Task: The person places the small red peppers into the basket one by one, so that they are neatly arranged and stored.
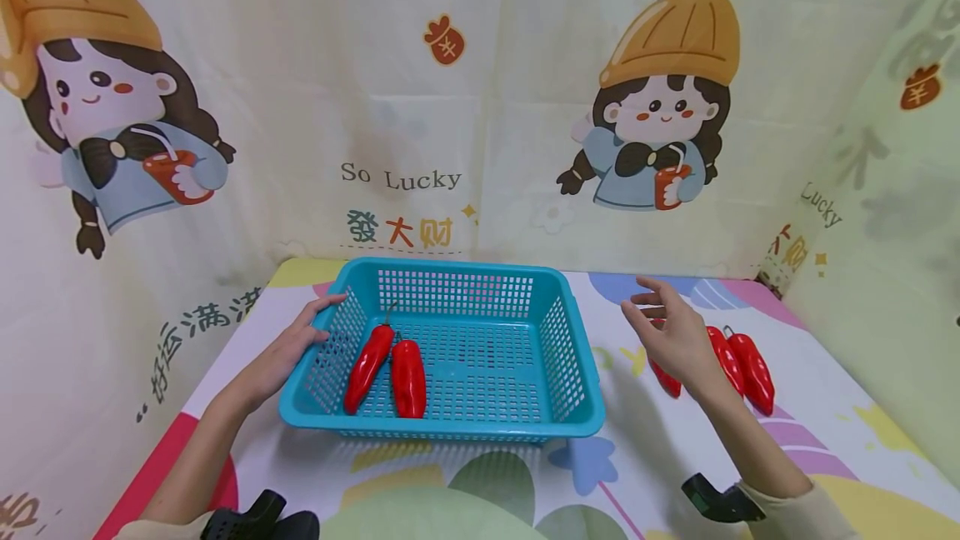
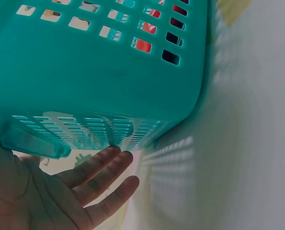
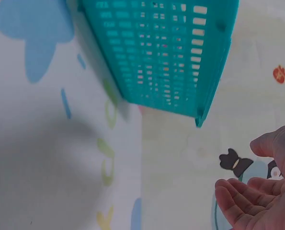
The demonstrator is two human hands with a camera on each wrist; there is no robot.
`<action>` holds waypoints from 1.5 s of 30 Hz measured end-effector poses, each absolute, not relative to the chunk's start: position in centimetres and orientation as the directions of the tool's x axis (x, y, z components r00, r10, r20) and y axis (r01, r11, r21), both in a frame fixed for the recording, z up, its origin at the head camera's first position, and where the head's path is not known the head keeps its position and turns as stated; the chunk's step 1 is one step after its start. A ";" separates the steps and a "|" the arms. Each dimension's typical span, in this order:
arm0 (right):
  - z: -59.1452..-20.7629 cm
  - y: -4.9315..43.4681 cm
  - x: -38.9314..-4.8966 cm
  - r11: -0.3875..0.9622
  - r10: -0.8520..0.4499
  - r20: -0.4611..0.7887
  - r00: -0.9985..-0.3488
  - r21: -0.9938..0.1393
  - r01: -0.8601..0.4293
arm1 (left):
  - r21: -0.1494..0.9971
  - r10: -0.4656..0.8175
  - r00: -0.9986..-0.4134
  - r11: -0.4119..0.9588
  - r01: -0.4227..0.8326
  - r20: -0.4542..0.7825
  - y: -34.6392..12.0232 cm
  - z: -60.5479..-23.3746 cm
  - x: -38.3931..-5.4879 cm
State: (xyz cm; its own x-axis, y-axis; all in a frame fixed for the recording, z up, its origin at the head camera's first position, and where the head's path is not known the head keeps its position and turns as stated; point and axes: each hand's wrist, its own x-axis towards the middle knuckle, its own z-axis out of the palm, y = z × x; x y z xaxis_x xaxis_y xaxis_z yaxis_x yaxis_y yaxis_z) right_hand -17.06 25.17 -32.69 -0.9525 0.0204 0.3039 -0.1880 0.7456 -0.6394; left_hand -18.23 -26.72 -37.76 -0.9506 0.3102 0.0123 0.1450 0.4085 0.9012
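A teal plastic basket (image 1: 450, 427) with slotted walls stands on the table. Inside, at its left, lie two glossy red chili peppers, one slanted (image 1: 369, 369) and one nearer upright in the view (image 1: 408, 377). My left hand (image 1: 281, 352) holds the basket's left rim, thumb and index over the edge; in the left wrist view its other fingers (image 2: 106, 175) extend along the outer wall. Right of the basket, my right hand (image 1: 675, 340) hovers with nothing in it, fingers loosely bent and thumb apart. It partly hides a red chili pepper (image 1: 666, 377) on the table.
Two more red chili peppers lie side by side at the right, one partly behind the right wrist (image 1: 723, 361) and one in full view (image 1: 752, 373). A patterned cloth (image 1: 517, 107) hangs behind the table and along both sides. The tabletop (image 1: 637, 457) carries colourful prints.
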 end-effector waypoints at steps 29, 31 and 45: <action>-36.0 30.4 -18.7 0.892 0.004 0.198 -0.980 -0.443 -0.086 | 0.898 0.297 -0.955 0.418 0.135 0.005 -26.6 -37.7 -18.2; -36.2 30.6 -18.8 0.894 0.006 0.185 -0.983 -0.441 -0.077 | 0.897 0.296 -0.955 0.419 0.136 0.007 -26.6 -37.7 -18.2; -37.3 30.9 -19.0 0.892 0.015 0.063 -0.998 -0.451 -0.015 | 0.895 0.301 -0.954 0.423 0.143 0.010 -26.6 -37.8 -18.2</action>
